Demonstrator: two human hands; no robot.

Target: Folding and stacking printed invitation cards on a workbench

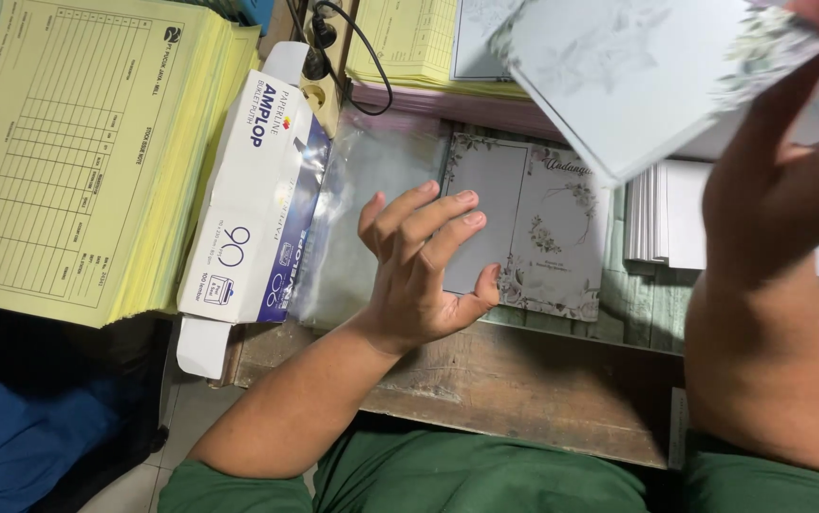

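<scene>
1. One pale floral card (637, 76) raised at upper right, tilted, gripped along its right edge by right hand (789, 161)
2. Left hand (423, 261) lifted above bench (523, 380), palm up, fingers spread and loosely curled, holding nothing
3. Just behind left hand, clear plastic sleeve (362, 190) lying flat beside a second floral card (533, 228)
4. Left of sleeve, white and blue envelope box (257, 199), one end flap open
5. Farther left, thick stack of yellow forms (77, 152)
6. Under right hand, stack of white cards (666, 214) on bench
</scene>
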